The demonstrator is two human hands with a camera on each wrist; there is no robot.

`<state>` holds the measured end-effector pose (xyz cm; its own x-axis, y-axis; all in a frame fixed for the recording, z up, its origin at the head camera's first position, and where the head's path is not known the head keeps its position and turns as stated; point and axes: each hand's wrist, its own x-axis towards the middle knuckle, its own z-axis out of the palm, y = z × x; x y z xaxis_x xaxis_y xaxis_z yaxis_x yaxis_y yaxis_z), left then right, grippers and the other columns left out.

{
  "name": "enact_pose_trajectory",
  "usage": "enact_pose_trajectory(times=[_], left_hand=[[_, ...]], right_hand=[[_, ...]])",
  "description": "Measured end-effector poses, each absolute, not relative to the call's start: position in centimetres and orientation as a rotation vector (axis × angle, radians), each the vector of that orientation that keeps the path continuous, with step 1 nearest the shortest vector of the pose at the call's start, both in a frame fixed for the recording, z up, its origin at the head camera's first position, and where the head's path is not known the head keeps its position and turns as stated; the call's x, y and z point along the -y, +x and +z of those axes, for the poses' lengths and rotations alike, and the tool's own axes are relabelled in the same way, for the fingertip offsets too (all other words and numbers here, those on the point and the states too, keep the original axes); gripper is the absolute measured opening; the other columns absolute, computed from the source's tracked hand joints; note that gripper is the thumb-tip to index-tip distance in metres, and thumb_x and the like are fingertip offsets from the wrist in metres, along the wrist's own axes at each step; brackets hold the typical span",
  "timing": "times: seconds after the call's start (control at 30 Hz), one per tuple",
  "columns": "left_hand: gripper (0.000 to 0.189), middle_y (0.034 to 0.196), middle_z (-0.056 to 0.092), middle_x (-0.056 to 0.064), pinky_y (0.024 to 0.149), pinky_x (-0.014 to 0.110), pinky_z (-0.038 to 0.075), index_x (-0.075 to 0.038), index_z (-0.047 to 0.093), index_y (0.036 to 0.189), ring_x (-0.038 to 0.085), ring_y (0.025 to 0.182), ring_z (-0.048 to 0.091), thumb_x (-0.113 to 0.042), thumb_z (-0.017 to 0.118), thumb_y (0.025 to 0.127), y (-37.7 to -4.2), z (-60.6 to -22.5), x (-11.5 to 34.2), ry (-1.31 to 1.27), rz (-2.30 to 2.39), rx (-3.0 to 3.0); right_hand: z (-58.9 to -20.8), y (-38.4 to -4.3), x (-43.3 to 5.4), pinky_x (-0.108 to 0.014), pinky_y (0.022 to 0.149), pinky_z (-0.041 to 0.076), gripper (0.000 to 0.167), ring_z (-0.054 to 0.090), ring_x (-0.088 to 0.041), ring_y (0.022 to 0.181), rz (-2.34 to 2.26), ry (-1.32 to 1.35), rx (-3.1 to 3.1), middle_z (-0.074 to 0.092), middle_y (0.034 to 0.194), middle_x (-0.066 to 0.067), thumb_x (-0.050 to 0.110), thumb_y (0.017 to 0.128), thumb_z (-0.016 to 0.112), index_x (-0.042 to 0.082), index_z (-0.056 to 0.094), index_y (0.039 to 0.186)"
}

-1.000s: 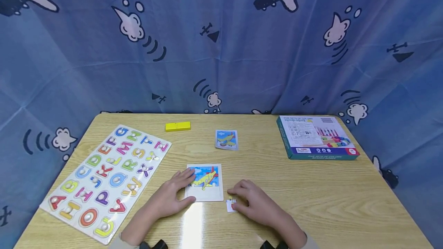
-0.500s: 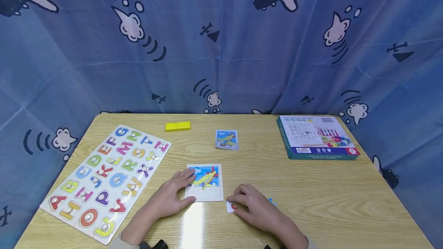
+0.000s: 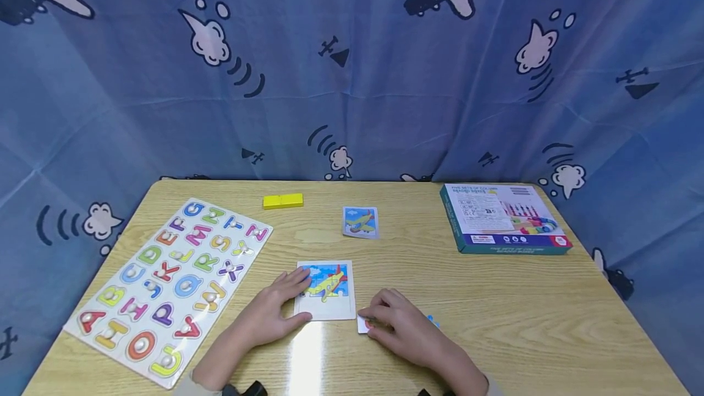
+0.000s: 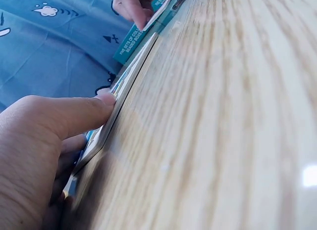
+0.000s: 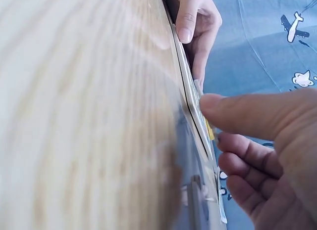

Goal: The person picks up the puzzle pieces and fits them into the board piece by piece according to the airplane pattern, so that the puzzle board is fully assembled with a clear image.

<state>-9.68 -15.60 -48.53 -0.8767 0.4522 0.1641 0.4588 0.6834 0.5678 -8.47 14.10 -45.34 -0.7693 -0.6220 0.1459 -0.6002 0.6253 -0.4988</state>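
Pinched a piece [image 3: 362,325] in the curled right hand [image 3: 404,330] beside the puzzle board [image 3: 332,310], and rested the left hand [image 3: 273,308], outstretched and ungripping, on its left side.

The board [image 3: 169,292] left of the left hand [image 3: 275,309] bore every capital, from a red A [image 3: 95,318] at its near left corner to a Z [image 3: 256,232] at its far right. Beyond the right hand's [image 3: 400,327] grip, to its right, a box [image 3: 506,216] read "FIVE SETS OF COLUMN"; the left wrist view also caught "BEADED BOXE". Its smaller print was unreadable.
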Motion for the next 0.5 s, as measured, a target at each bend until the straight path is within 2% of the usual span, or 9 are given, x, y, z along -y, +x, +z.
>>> enact_pose_trajectory(times=[0.2, 0.5], left_hand=[[0.066, 0.148, 0.041, 0.005, 0.116, 0.046, 0.028, -0.006, 0.051, 0.136, 0.026, 0.139, 0.035, -0.045, 0.067, 0.084, -9.7, -48.5, 15.7, -0.795, -0.951, 2.869], [0.066, 0.148, 0.042, 0.006, 0.115, 0.047, 0.029, -0.006, 0.051, 0.136, 0.026, 0.139, 0.035, -0.044, 0.066, 0.085, -9.8, -48.5, 15.7, -0.823, -0.938, 2.865]], right_hand=[[-44.9, -9.2, -12.8, -0.016, 0.070, 0.044, 0.025, 0.043, -0.002, 0.088, -0.793, -1.069, -2.804, 0.052, 0.098, 0.013, 0.027, 0.088, 0.067, 0.019, 0.072, 0.111], [-44.6, -10.3, -9.8, -0.021, 0.079, 0.047, 0.025, 0.046, -0.005, 0.094, -0.752, -1.125, -2.771, 0.054, 0.102, 0.010, 0.027, 0.089, 0.066, 0.018, 0.071, 0.113]])
